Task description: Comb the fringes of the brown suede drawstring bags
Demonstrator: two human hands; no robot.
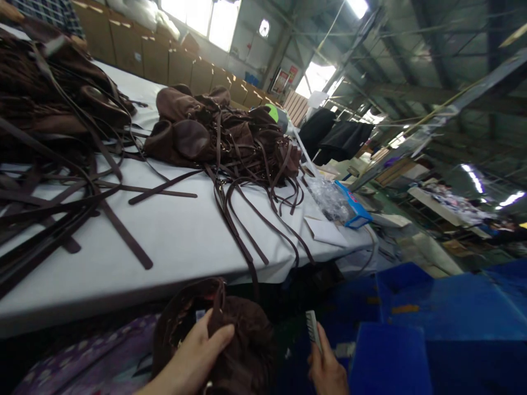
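Low in the view, my left hand (197, 345) is closed on the gathered edge of a dark brown bag (247, 334), thumb on top and the other fingers partly hidden. The bag's mouth gapes to the left, and a small pale label (200, 315) shows inside. To the right, apart from the bag, my right hand (327, 367) is wrapped round a slim light-grey tool (313, 326) with dark ribs along its head; its exact kind is unclear. On the white-covered table (185, 236) ahead lies a pile of brown bags (230, 137) with straps hanging towards me.
Another heap of brown bags (53, 93) lies at the left, with a person in a checked shirt (61, 19) behind. Cardboard boxes (156, 57) line the far edge. A blue box (353, 206) with clear plastic sits at the table's right end. Blue bins (391, 351) stand lower right.
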